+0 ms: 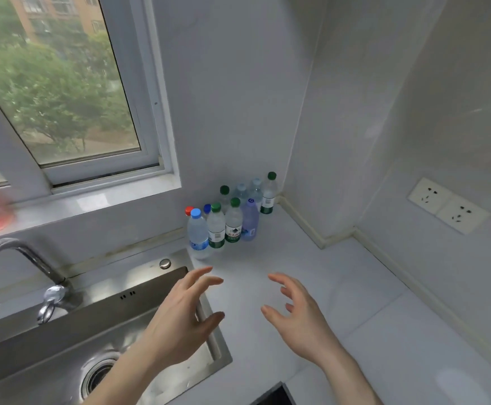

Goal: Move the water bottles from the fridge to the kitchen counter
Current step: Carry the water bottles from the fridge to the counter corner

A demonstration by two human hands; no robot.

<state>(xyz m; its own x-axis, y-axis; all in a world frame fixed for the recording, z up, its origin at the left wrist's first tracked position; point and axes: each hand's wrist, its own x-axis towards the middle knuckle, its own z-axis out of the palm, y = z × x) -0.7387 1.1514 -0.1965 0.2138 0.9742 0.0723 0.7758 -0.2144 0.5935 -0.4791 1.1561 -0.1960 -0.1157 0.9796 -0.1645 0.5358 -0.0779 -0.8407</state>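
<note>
Several water bottles (229,213) stand upright in a cluster at the back corner of the white kitchen counter (355,302); their caps are green, blue and red. At the cluster's front left stands a blue-capped bottle (197,232), with a purple-tinted bottle (250,219) at the front right. My left hand (185,311) hovers over the sink's right rim, fingers spread and relaxed, holding nothing. My right hand (296,311) hovers over the counter, fingers loosely spread, also empty. Both hands are in front of the bottles, apart from them. The fridge is out of view.
A steel sink (63,340) with a curved tap (10,258) lies at the left. A window (63,92) with a sill is behind it. Wall sockets (448,204) sit on the right wall. A dark hob corner (273,396) shows at the bottom edge.
</note>
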